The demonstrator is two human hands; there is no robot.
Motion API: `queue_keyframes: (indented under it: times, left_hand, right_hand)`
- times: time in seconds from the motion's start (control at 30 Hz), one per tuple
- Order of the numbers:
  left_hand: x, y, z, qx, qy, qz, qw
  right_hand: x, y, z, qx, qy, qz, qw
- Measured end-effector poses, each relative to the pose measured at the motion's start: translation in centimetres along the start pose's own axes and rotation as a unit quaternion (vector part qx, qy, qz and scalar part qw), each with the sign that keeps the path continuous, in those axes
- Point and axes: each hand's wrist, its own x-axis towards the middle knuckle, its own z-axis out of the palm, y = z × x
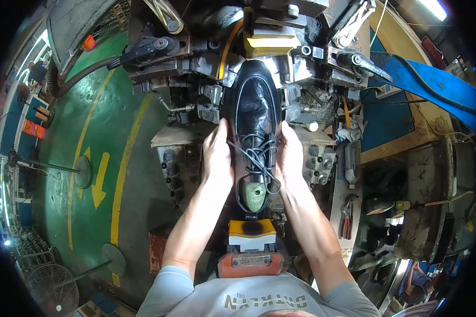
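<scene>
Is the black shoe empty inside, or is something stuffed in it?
Stuffed. A green form fills the opening of the black shoe, behind the laces, while both hands grip its sides.

— See that? Both hands are clamped on the black lace-up shoe (255, 124), one on each flank.

— Yes. The left hand (217, 158) lies flat along its left side, the right hand (290, 158) along its right, thumbs up by the laces (259, 158).

— The toe points away from the person, into the grey machine (195, 63), between the metal clamps.

— And a green last (255, 194) shows at the heel opening. Just below it sits a yellow and white pad (252, 234).

— Red-handled pliers (346, 216) lie off to the right. Green floor (90, 132) with yellow lines on the left, a blue band (433, 82) upper right.
</scene>
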Motion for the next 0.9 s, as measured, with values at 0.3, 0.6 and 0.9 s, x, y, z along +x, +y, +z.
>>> queue_keyframes:
  times: [0.3, 0.6, 0.9]
  left_hand:
    - [1.8, -1.8, -1.8, -0.054, 0.0, -0.031, 0.998]
    - [0.2, -2.1, -1.8, 0.075, -0.023, -0.025, 0.997]
    - [-0.5, -0.9, -1.6, 0.061, -0.035, -0.052, 0.996]
  right_hand:
    - [1.6, 0.2, -2.6, -0.125, -0.015, -0.055, 0.99]
    - [0.0, 0.4, -0.2, -0.291, -0.029, -0.068, 0.954]
    - [-1.6, -0.7, 0.7, -0.38, 0.015, -0.093, 0.92]
